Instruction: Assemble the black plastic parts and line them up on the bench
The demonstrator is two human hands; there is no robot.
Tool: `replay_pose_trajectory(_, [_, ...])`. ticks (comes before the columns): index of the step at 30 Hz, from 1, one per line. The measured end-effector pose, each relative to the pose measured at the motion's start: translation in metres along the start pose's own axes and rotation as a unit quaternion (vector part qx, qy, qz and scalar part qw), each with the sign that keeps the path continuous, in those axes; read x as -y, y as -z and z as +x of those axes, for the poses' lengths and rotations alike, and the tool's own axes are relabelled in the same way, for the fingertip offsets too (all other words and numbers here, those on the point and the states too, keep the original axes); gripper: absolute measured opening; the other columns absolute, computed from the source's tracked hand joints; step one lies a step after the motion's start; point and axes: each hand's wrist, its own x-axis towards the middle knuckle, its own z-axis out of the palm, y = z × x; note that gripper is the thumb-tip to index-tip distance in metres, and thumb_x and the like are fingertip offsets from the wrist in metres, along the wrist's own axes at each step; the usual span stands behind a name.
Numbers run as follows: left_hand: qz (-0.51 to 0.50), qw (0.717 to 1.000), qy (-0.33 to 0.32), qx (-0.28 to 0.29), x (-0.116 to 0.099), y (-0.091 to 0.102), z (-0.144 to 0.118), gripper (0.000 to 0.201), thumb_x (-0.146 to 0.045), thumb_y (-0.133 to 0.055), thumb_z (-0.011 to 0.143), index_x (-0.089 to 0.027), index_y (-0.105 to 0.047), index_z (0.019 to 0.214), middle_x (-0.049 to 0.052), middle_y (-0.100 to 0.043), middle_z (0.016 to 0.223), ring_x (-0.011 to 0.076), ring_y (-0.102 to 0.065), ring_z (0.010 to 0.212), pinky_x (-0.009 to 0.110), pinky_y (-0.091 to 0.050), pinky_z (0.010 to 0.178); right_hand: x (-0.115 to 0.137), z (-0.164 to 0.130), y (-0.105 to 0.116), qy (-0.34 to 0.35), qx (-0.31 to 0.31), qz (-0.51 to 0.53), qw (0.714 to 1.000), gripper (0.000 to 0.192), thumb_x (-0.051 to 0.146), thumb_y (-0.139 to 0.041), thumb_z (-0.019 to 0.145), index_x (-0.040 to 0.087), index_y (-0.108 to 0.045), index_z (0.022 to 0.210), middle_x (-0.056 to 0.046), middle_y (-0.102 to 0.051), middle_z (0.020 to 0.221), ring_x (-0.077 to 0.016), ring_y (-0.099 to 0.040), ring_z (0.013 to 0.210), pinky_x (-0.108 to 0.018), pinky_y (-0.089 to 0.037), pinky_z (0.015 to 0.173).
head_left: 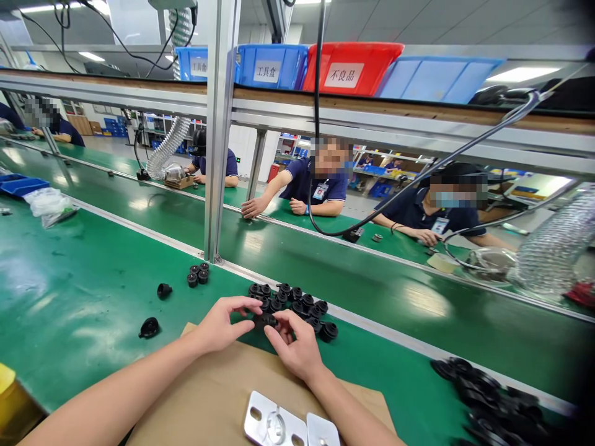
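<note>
A flat brown cardboard sheet [218,396] lies beneath the grip; shiny metal plates [290,427] rest nearer; blue plastic bins [272,65] sit overhead.

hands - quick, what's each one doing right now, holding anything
Left hand: fingers pinched on a small black part at the edge of the pile.
Right hand: fingertips closed on the same black part from the other side.

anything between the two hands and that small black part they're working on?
Nothing visible. Both the left hand and right hand already pinch the small black round plastic part; the cluster of similar black parts sits just behind it.
</note>
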Motion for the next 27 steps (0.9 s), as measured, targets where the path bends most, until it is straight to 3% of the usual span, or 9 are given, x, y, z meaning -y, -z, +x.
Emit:
replay_pose_trajectory(3, [0.086, 0.996, 0.007, 0.0, 0.0, 0.0, 0.0, 0.037, -0.01, -0.071, 0.081, -0.021, -0.077, 0.116, 0.005, -0.081, 0.107, 0.0216, -0.071, 0.098, 0.032, -0.052, 0.083, -0.002, 0.0, -0.002, -0.023, -0.001, -0.012, 1.0, 0.015, 0.036, -0.069, 0.093, 0.021, -0.064, 0.093, 0.003, -0.056, 0.067, -0.0112, -0.045, 0.048, -0.025, -0.036, 0.045])
replay_pose_trajectory(8, [0.175, 0.982, 0.062, 0.046, 0.006, 0.003, -0.002, 0.007, -0.017, -0.074, 0.081, -0.019, -0.077, 0.087, 0.002, -0.079, 0.088, 0.0181, -0.067, 0.077, 0.027, -0.048, 0.07, -0.007, 0.001, -0.006, -0.075, -0.004, -0.067, 0.995, 0.02, 0.039, -0.069, 0.092, 0.022, -0.061, 0.097, 0.007, -0.052, 0.059, -0.0128, -0.046, 0.048, -0.026, -0.037, 0.049])
replay_pose_trajectory(15, [0.228, 0.972, 0.046, 0.026, 0.011, 0.003, -0.001, 0.028, -0.017, -0.076, 0.084, -0.022, -0.077, 0.112, 0.005, -0.075, 0.125, 0.0226, -0.069, 0.109, 0.028, -0.055, 0.084, -0.013, 0.004, -0.007, -0.133, 0.001, -0.001, 0.991, 0.034, 0.044, -0.062, 0.099, 0.021, -0.053, 0.122, 0.004, -0.061, 0.075, -0.012, -0.05, 0.051, -0.027, -0.041, 0.054])
replay_pose_trajectory(18, [0.313, 0.947, 0.053, 0.052, -0.001, 0.009, 0.003, 0.019, -0.021, -0.074, 0.089, -0.023, -0.078, 0.107, 0.003, -0.078, 0.119, 0.0211, -0.071, 0.107, 0.026, -0.056, 0.085, -0.014, 0.003, -0.007, -0.132, 0.003, 0.01, 0.991, 0.035, 0.046, -0.062, 0.099, 0.022, -0.053, 0.123, 0.004, -0.06, 0.075, -0.0123, -0.05, 0.052, -0.027, -0.041, 0.054])
replay_pose_trajectory(21, [0.393, 0.915, 0.076, 0.052, -0.019, 0.032, 0.007, 0.012, -0.022, -0.072, 0.092, -0.025, -0.079, 0.1, 0.001, -0.079, 0.105, 0.0207, -0.073, 0.1, 0.028, -0.054, 0.09, -0.017, 0.003, -0.007, -0.123, 0.0, 0.011, 0.992, 0.034, 0.047, -0.062, 0.1, 0.022, -0.053, 0.122, 0.005, -0.058, 0.071, -0.0137, -0.051, 0.055, -0.027, -0.041, 0.055])
replay_pose_trajectory(23, [0.444, 0.889, 0.111, 0.01, -0.029, 0.058, 0.006, 0.016, -0.02, -0.069, 0.093, -0.024, -0.078, 0.105, 0.005, -0.077, 0.114, 0.024, -0.07, 0.11, 0.032, -0.051, 0.1, -0.018, 0.003, -0.007, -0.111, -0.002, 0.009, 0.994, 0.032, 0.046, -0.062, 0.101, 0.023, -0.054, 0.121, 0.005, -0.058, 0.071, -0.014, -0.052, 0.055, -0.027, -0.042, 0.055])
replay_pose_trajectory(25, [0.498, 0.849, 0.17, -0.046, -0.036, 0.09, 0.002, 0.025, -0.018, -0.068, 0.092, -0.021, -0.075, 0.116, 0.012, -0.071, 0.127, 0.0317, -0.064, 0.124, 0.04, -0.049, 0.106, -0.017, 0.003, -0.008, -0.097, -0.002, 0.008, 0.995, 0.029, 0.045, -0.061, 0.101, 0.023, -0.055, 0.117, 0.005, -0.058, 0.07, -0.0141, -0.051, 0.055, -0.027, -0.041, 0.054])
replay_pose_trajectory(27, [0.536, 0.801, 0.253, -0.089, -0.036, 0.121, -0.003, 0.039, -0.017, -0.073, 0.085, -0.015, -0.071, 0.124, 0.022, -0.067, 0.132, 0.042, -0.061, 0.126, 0.049, -0.052, 0.099, -0.016, 0.002, -0.008, -0.08, -0.001, 0.007, 0.997, 0.024, 0.044, -0.06, 0.102, 0.023, -0.058, 0.113, 0.004, -0.057, 0.069, -0.0142, -0.051, 0.054, -0.027, -0.041, 0.053])
